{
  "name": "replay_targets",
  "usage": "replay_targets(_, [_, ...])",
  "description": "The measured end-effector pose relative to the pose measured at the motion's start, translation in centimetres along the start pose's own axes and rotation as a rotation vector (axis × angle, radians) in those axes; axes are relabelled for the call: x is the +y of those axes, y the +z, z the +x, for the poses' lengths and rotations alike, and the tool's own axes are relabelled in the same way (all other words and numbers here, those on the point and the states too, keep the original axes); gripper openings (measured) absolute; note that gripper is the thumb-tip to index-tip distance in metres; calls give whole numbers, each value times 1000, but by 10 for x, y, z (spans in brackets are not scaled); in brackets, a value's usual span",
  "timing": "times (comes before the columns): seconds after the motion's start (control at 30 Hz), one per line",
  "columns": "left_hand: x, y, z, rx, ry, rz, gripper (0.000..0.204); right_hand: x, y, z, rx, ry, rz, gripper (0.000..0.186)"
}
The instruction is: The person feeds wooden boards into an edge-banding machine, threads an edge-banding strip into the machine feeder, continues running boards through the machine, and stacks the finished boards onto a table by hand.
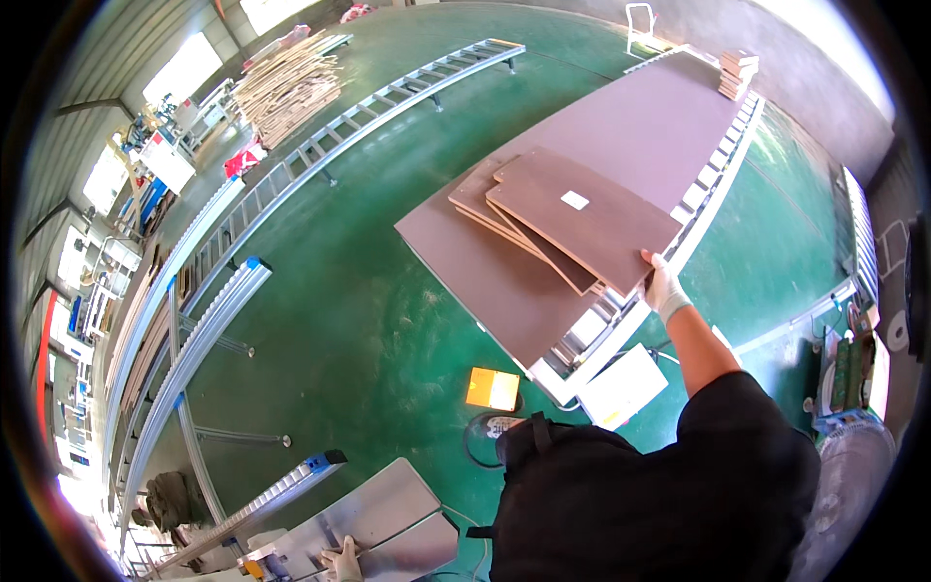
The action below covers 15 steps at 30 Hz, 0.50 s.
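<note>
My right hand (664, 288), in a pale glove with bare fingertips, grips the near right corner of a brown rectangular panel (611, 238). The thumb lies on top and the other fingers are mostly hidden. This panel bears a small white label (574, 200) and lies askew over more brown panels (472, 199). Beneath them is a large brown sheet (621, 121) on a roller conveyor (703, 189). At the lower left, my left hand (341, 561), also gloved, rests with fingers apart on a grey metal table plate (383, 500); its arm is out of view.
A yellow box (493, 388) and a white box (626, 386) are near my feet, with cables beside them. Long roller conveyors (320, 155) curve along the left. Small blocks (737, 73) are stacked at the sheet's far end. A heap of wooden strips (289, 87) stands far left.
</note>
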State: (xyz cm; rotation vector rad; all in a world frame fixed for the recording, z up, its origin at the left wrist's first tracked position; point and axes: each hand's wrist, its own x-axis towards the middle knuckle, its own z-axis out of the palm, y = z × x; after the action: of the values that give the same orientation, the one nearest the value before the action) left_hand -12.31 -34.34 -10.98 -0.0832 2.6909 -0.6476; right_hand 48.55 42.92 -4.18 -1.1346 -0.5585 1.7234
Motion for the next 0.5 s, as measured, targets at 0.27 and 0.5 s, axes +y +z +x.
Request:
replay_targets(0.27, [12, -77, -72, -73, 135, -446, 98, -4, 75, -16, -82, -2, 7, 27])
replay_targets(0.5, [141, -173, -134, 153, 553, -1261, 52, 15, 163, -95, -448, -54, -180, 22])
